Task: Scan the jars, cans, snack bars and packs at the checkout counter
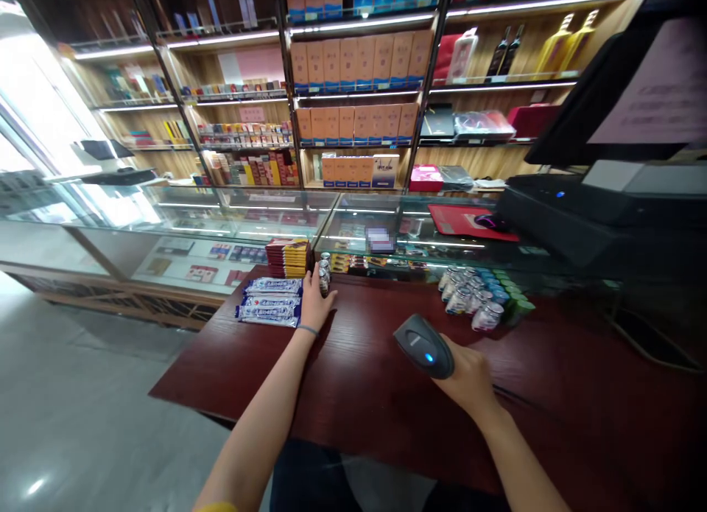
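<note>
My right hand [468,376] is wrapped round a dark grey barcode scanner [424,346] with a blue light, held above the brown table. My left hand [317,303] lies at the left, fingers stretched forward and thumb apart. It is beside a short row of small bottles [324,275]; whether the fingertips touch them I cannot tell. Left of that hand lie several blue-and-white wrapped packs [269,302]. A stack of red and yellow packets [287,257] stands behind them. On the right are rows of small jar-like bottles [469,295] with white, blue and green wraps.
Behind the brown table [364,379] runs a glass display counter [243,217]. A dark checkout machine [579,217] stands at the right, near a red mat [464,223] with a mouse. Stocked shelves [359,92] line the wall.
</note>
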Tool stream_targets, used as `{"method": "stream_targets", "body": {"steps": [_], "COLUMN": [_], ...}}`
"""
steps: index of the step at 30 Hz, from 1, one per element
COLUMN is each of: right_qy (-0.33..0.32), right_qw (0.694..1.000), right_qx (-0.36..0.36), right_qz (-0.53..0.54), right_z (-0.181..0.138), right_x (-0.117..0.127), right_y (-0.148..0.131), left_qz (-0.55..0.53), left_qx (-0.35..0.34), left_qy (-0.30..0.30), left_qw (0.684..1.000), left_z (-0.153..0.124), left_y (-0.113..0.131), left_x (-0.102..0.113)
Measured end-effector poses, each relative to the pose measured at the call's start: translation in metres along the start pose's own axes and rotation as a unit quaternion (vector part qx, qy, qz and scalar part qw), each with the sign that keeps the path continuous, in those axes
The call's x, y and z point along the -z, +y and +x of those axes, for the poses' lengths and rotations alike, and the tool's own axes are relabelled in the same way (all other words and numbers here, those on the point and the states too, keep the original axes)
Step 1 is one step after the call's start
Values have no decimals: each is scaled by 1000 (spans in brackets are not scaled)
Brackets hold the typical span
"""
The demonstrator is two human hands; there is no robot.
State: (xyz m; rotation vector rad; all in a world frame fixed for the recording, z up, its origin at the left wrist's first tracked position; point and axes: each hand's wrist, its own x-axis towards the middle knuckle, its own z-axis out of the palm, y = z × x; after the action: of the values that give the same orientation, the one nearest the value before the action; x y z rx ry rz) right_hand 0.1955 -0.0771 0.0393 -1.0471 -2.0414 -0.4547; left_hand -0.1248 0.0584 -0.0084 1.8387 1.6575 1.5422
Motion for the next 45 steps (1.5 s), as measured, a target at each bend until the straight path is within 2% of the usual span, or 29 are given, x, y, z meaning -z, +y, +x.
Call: {"method": "stream_targets", "body": {"steps": [3,9,11,13,15,17,19,21,26,31,37,45], "right_qy": [3,-6,-10,-19,-31,-49,-70,-94,-137,-171,-150,-125], "right_qw": [1000,1000,1000,999,998,996,994,992,988,984,987,990], "right_qx": [4,-7,-18,-37,-54,-72,-86,-90,-67,-42,-59,-64], "right_qz": [-4,5,1,-5,-7,-7,-3,6,29,37,24,33], "right_z": [-3,-8,-11,-15,-17,-19,-20,-19,-14,-10,-11,-13], "right_x": [-1,-3,-4,-4,-4,-3,-2,-2,-1,3,3,2], "right_y": [1,1,1,1,0,-2,-5,-9,-14,-15,-16,-11], "left_qz": [3,-31,-72,-166,-303,-428,-495,-510,-487,-466,-465,-520], "left_qx": [-6,-5,10,44,105,165,200,212,207,207,214,229], "left_qy": [-19,-10,-20,-44,-101,-180,-242,-270,-286,-272,-262,-278], "left_qw": [1000,999,997,984,942,870,810,789,799,816,818,775], "left_z": [-2,-9,-12,-15,-19,-22,-26,-28,-28,-27,-27,-30], "left_y": [-1,6,12,20,30,41,50,55,55,56,56,52], "left_x": [-1,2,2,3,4,8,11,15,16,15,13,15]}}
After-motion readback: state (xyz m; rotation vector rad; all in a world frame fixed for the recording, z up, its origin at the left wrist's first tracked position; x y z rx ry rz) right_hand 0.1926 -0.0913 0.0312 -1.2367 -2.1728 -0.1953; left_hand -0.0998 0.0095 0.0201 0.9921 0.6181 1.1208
